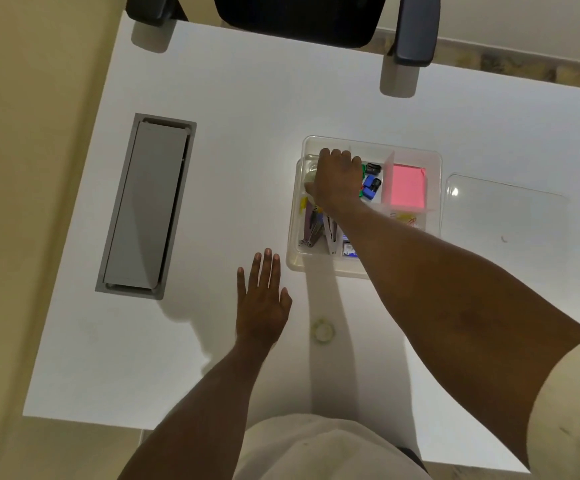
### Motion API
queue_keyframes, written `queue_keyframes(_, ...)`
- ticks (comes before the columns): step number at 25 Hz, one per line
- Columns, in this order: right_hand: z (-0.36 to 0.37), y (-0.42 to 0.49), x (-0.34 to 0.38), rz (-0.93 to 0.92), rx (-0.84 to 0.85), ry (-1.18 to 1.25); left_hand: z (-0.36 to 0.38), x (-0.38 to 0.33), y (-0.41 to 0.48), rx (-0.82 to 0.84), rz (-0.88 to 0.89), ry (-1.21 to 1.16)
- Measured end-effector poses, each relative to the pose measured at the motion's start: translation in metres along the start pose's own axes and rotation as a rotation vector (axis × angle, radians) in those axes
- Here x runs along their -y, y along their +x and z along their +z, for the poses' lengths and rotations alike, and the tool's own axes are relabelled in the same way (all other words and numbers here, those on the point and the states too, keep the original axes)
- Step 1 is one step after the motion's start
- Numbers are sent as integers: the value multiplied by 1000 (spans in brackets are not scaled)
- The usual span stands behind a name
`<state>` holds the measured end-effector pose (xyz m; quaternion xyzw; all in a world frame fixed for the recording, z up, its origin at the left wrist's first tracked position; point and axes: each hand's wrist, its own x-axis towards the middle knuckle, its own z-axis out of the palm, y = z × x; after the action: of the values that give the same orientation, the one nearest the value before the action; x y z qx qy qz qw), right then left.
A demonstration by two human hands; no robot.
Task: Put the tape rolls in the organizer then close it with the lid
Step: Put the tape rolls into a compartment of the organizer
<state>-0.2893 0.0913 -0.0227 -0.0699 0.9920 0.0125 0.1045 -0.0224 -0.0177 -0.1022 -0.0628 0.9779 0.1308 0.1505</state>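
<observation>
Nearest to us, one tape roll (322, 331) lies flat on the white table (247, 98), a small clear ring with a pale yellowish tint and a bright hollow centre. It rests between our two forearms, just beside the left hand (263, 299) and not touching it. This hand lies flat on the table, palm down, fingers stretched and a little spread, holding nothing.

Farther away stands the organizer (434, 161), a clear plastic box with rounded corners and frosted dividers inside. In its near-left compartment we see staplers (311, 228) standing on end; in the far middle one, small coloured items (371, 183), blue, green and black; on the right, a pink note pad (408, 187).

Our right hand (338, 180) reaches into the far-left compartment, knuckles up, fingers curled down. Under it a pale rounded thing (311, 176), perhaps a second tape roll, shows a little; we cannot tell if the hand grips it.

The lid (503, 216), clear and flat, lies on the table just to the right of the organizer.

At the left there is a grey hatch (146, 206) set in the table, and beyond the far edge a black chair (295, 19).
</observation>
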Motion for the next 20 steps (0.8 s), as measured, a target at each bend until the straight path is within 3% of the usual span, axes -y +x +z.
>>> queue_keyframes(7,-20,-56,-23,-12,-117,93,-23,-10,0,128,-22,25)
queue_keyframes(14,-4,-147,-35,-175,-222,136,-43,-17,-3,204,-17,50)
queue_keyframes(20,34,-231,-44,-252,-121,195,-49,-19,-4,250,-20,29)
